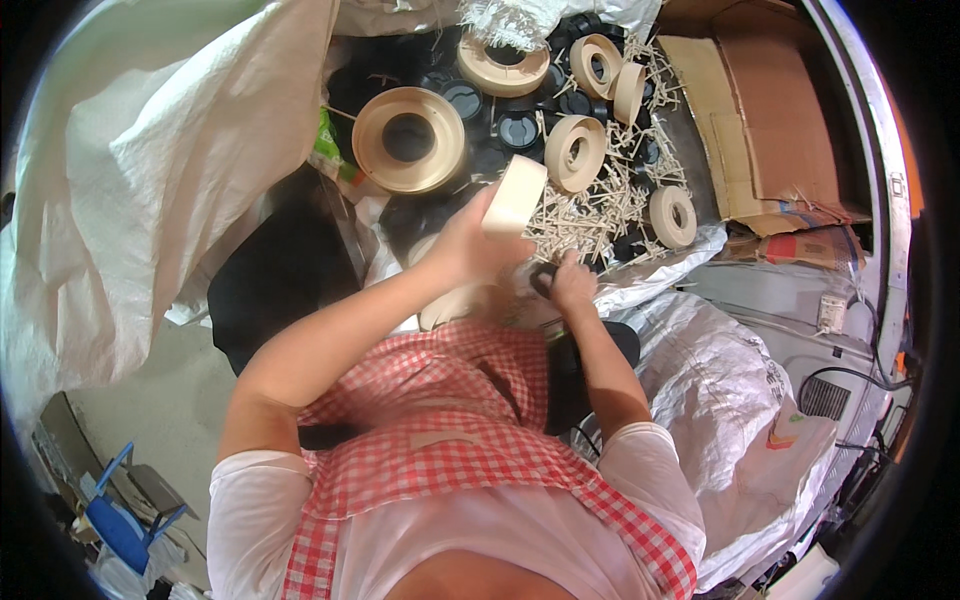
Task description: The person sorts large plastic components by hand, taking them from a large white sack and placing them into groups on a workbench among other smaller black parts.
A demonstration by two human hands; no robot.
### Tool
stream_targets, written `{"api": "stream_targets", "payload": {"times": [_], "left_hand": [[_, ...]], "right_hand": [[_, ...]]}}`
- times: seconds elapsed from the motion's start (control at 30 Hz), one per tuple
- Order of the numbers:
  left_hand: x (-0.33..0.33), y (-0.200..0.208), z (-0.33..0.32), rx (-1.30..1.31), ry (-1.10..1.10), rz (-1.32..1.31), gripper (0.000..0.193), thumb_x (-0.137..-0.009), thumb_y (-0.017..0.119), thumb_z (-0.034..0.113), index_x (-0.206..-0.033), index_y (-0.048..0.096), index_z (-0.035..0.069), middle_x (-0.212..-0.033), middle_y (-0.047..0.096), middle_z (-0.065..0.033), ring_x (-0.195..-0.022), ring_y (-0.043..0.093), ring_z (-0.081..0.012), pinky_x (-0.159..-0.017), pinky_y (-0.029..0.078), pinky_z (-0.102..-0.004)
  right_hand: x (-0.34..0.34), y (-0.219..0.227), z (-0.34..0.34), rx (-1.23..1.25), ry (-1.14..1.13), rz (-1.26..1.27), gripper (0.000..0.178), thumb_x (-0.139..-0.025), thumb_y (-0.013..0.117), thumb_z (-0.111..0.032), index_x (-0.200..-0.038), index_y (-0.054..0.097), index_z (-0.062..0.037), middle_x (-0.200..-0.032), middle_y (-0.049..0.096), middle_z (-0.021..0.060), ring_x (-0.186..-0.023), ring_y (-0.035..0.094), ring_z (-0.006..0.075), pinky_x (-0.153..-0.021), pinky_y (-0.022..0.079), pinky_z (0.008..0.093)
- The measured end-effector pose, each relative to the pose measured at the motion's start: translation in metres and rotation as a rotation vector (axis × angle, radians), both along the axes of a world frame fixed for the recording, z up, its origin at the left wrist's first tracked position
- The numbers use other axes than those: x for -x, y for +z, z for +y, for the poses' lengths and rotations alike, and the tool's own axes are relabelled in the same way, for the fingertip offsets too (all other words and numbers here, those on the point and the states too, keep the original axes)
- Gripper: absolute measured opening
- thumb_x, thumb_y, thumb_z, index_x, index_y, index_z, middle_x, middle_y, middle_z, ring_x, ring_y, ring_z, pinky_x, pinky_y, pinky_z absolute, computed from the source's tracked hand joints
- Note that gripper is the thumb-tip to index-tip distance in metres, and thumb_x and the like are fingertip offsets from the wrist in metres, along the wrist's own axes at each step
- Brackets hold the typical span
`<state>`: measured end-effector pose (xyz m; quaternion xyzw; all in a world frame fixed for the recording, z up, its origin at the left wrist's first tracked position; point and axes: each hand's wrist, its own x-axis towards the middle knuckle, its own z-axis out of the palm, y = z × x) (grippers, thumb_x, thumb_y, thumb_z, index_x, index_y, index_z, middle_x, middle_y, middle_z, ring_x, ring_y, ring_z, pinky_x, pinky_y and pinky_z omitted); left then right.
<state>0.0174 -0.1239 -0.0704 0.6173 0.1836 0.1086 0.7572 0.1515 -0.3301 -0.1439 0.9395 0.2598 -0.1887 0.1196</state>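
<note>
My left hand (468, 240) is closed round a cream plastic ring (516, 196), which it holds tilted on edge above my lap. To its right, my right hand (573, 286) has its fingers bent together over a small black object (543, 281) whose kind I cannot make out. Just beyond both hands spreads a pile of short cream plastic sticks (580, 220). A large cream ring (409, 140) lies behind the left hand, and smaller rings (575, 153) stand or lean beyond the pile. Black round caps (518, 131) lie among them. Pale round pieces (455, 305) near my lap are partly hidden by my left arm.
Another cream ring (672, 217) lies at the pile's right edge. An open cardboard box (780, 110) stands at the far right. White woven sacks hang at the left (170, 170) and lie at the right (700, 370). A small blue stool (120, 525) is at the lower left.
</note>
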Motion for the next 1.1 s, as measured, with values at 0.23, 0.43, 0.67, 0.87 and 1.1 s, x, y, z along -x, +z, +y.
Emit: {"api": "stream_targets", "payload": {"times": [0.23, 0.43, 0.67, 0.87, 1.1], "left_hand": [[0.001, -0.004, -0.011, 0.447, -0.207, -0.107, 0.065, -0.077, 0.071, 0.013, -0.132, 0.039, 0.005, -0.111, 0.056, -0.0062, -0.098, 0.056, -0.0142, -0.078, 0.049, -0.0275], [0.005, 0.022, -0.006, 0.721, -0.138, -0.214, 0.065, -0.076, 0.071, 0.014, -0.132, 0.039, 0.006, -0.117, 0.054, -0.0082, -0.101, 0.056, -0.0156, -0.083, 0.049, -0.0298], [0.01, 0.046, 0.008, -0.108, -0.127, -0.167, 0.059, -0.074, 0.072, 0.022, -0.125, 0.049, 0.002, -0.117, 0.057, -0.0091, -0.103, 0.056, -0.0154, -0.089, 0.045, -0.0304], [0.008, 0.031, 0.023, 0.427, -0.398, 0.068, 0.051, -0.078, 0.067, 0.022, -0.123, 0.052, 0.004, -0.113, 0.06, -0.008, -0.101, 0.058, -0.0156, -0.086, 0.046, -0.0297], [0.007, 0.037, 0.011, -0.167, -0.279, -0.02, 0.057, -0.072, 0.07, 0.028, -0.122, 0.054, 0.006, -0.107, 0.062, -0.0096, -0.097, 0.059, -0.0148, -0.083, 0.047, -0.0291]], "right_hand": [[0.013, 0.073, 0.035, -1.123, -0.018, 0.039, 0.015, -0.078, 0.058, -0.003, -0.093, 0.059, -0.003, -0.089, 0.059, 0.0166, -0.087, 0.056, 0.0357, -0.079, 0.045, 0.0403], [0.038, 0.08, 0.087, -1.268, -0.153, 0.123, 0.029, -0.094, 0.047, -0.016, -0.117, 0.056, -0.0014, -0.113, 0.059, 0.0125, -0.104, 0.055, 0.0209, -0.089, 0.043, 0.0303], [0.047, 0.129, 0.082, -1.407, -0.683, 1.114, 0.045, -0.088, 0.056, -0.022, -0.127, 0.045, -0.0021, -0.123, 0.05, 0.0159, -0.108, 0.053, 0.0331, -0.091, 0.042, 0.0431], [0.05, 0.133, 0.075, -1.06, 0.72, 0.208, 0.057, -0.068, 0.07, -0.008, -0.121, 0.049, -0.0044, -0.12, 0.05, 0.0175, -0.104, 0.053, 0.0368, -0.087, 0.044, 0.0468], [0.03, 0.128, 0.072, -1.116, -0.892, 1.644, 0.061, -0.085, 0.062, -0.017, -0.136, 0.029, -0.0108, -0.121, 0.051, 0.0145, -0.108, 0.054, 0.0238, -0.092, 0.046, 0.0389]]}}
